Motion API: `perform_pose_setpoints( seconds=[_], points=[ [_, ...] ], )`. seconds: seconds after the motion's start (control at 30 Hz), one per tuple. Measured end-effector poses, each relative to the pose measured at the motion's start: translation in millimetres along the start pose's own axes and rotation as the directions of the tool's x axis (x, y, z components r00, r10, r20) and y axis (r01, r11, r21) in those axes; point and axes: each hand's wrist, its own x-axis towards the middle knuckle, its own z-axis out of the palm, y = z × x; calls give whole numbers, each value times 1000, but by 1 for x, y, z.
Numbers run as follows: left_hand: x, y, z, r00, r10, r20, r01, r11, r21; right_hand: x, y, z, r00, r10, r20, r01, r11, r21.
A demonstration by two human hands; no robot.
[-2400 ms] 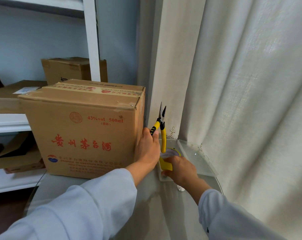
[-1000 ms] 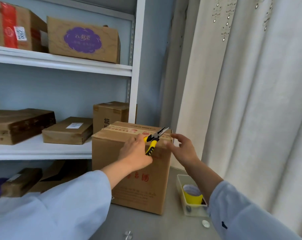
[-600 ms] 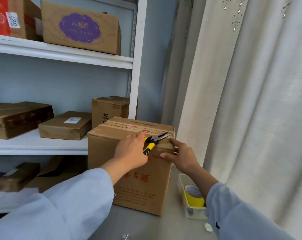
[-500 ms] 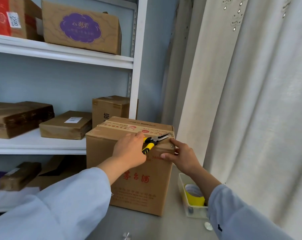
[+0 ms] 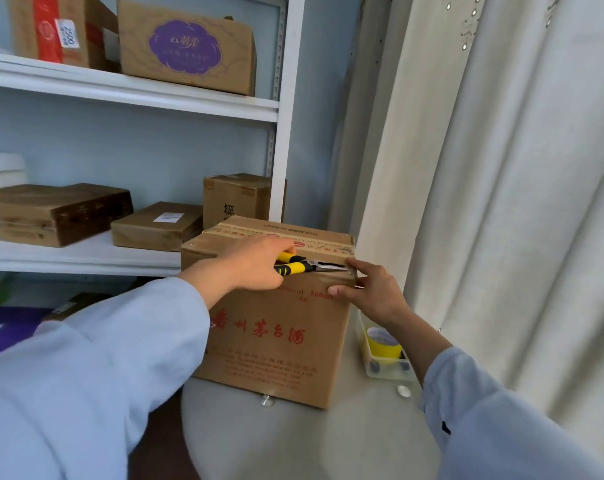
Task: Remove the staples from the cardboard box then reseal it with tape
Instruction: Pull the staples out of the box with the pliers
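A brown cardboard box (image 5: 276, 327) printed with red characters stands on a round grey worktop (image 5: 293, 441), close to its far edge, in front of a white shelf unit (image 5: 286, 140). Its top flaps are closed.

The left hand (image 5: 259, 263) is wrapped tight around the yellow and black handles of a pair of pliers (image 5: 307, 266), its grip pressed together on them. The dark nose of the pliers lies almost flat along the box's top front edge, its tip at the right front corner. Half a second ago the pliers sat at a slight upward tilt; now they lie lower and more level against the edge, and the tip has moved closer to the corner.

The right hand (image 5: 373, 292) steadies that same corner, fingers spread, forefinger on the top edge just beside the pliers' tip and thumb pressed on the front face. It holds nothing. Its place on the box is much as before.

To the right of the box, near the worktop's right edge, a clear plastic tray (image 5: 385, 370) holds a roll of yellow tape (image 5: 383, 344). A pale curtain (image 5: 501, 202) hangs on the right. More cardboard boxes sit on the shelves.
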Motion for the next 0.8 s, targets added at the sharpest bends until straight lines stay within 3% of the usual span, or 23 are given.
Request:
perform_pose_setpoints(
  seconds=[0.3, 0.6, 0.8],
  points=[
    [-3, -9, -11, 983, 138, 120, -140, 990, 7, -11, -3, -1, 1000, 12, 6, -12, 1000, -4],
    [32, -22, 10, 968, 249, 36, -250, 968, 28, 17, 14, -8, 998, 57, 41, -61, 992, 112],
    [52, -25, 6, 951, 285, 115, -296, 952, 85, 26, 19, -5, 997, 53, 64, -61, 987, 147]
  ],
)
